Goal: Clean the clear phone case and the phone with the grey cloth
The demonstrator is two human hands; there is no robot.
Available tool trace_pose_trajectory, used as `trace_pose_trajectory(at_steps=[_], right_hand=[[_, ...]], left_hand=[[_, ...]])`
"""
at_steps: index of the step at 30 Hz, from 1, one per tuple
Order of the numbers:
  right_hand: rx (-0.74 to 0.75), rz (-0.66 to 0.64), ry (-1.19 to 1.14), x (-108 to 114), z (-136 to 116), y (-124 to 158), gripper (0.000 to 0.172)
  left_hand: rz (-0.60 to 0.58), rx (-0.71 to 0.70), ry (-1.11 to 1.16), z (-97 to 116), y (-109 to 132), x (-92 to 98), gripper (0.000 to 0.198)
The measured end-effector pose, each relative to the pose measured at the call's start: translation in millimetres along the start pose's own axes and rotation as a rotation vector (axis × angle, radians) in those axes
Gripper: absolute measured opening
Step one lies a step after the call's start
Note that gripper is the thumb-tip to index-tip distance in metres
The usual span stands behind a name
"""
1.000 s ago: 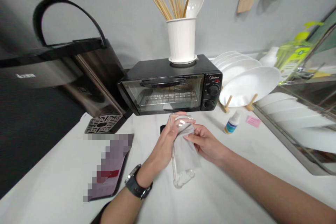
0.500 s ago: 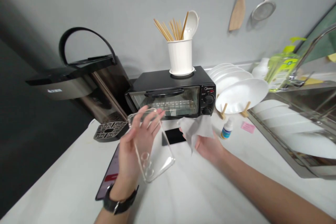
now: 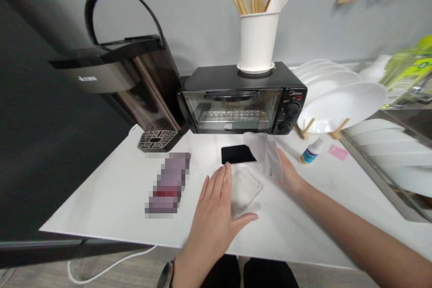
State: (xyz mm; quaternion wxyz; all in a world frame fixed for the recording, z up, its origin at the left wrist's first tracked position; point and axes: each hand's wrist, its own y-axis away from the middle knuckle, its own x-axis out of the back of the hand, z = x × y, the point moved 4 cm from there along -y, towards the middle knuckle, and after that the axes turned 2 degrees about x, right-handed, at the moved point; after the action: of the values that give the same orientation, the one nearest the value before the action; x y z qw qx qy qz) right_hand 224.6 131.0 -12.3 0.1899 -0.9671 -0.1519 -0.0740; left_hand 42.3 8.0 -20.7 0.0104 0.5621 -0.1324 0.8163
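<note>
A clear phone case is low over or on the white counter, partly hidden behind my left hand. That hand is open, its fingers stretched forward and the thumb spread out along the near edge of the case. My right hand grips a thin white cloth, which droops and covers most of the fingers. Beyond the case lies a flat black rectangular piece. To the left a phone rests on the counter, its screen blurred into blocks. A small spray bottle with a blue label stands right of the cloth.
A black toaster oven carries a white cup of chopsticks. At the left is a dark water dispenser. White plates stand in racks by the sink. A pink note lies on the counter.
My left hand has lowered the phone case from the air toward the counter and opened its fingers. My right hand keeps the cloth. The view has tilted down and left.
</note>
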Motion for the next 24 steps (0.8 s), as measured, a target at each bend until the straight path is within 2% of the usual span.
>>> trace_pose_trajectory(at_steps=[2,4,7,10,12,14,15,19,20,22,24], right_hand=[[0.023,-0.053,0.06,-0.1,-3.9,-0.1,0.059],[0.1,-0.175,0.233,-9.1,-11.2,5.8,0.054],[0.216,-0.355,0.63,-40.3,-22.3,33.0,0.053],[0.266,-0.421,0.824,-76.1,-35.4,72.6,0.058],[0.303,-0.513,0.814,-92.6,-43.1,95.2,0.069],[0.293,-0.573,0.802,-95.1,-45.5,107.2,0.074],[0.276,-0.562,0.813,-91.8,-45.2,108.9,0.07],[0.18,-0.339,0.852,-78.9,-44.8,107.1,0.051],[0.195,-0.391,0.795,-84.0,-45.5,109.3,0.05],[0.211,-0.509,0.675,-95.1,-46.0,114.7,0.059],[0.203,-0.482,0.667,-96.4,-44.9,116.0,0.062]], left_hand=[[0.044,0.085,0.038,-11.4,19.4,4.4,0.127],[0.07,0.161,0.105,-20.4,35.8,7.6,0.122],[0.087,0.221,0.217,-24.2,45.8,6.9,0.117],[0.086,0.222,0.26,-22.3,44.6,4.5,0.122],[0.068,0.22,0.256,-21.9,43.7,3.2,0.122],[0.063,0.225,0.253,-22.6,43.7,3.2,0.121],[0.068,0.223,0.255,-22.9,43.8,3.5,0.12],[0.065,0.194,0.275,-23.8,42.3,3.3,0.117],[0.053,0.189,0.275,-24.2,41.7,2.7,0.114],[0.042,0.173,0.264,-24.3,40.7,2.5,0.109],[0.057,0.153,0.252,-23.2,39.9,4.2,0.108]])
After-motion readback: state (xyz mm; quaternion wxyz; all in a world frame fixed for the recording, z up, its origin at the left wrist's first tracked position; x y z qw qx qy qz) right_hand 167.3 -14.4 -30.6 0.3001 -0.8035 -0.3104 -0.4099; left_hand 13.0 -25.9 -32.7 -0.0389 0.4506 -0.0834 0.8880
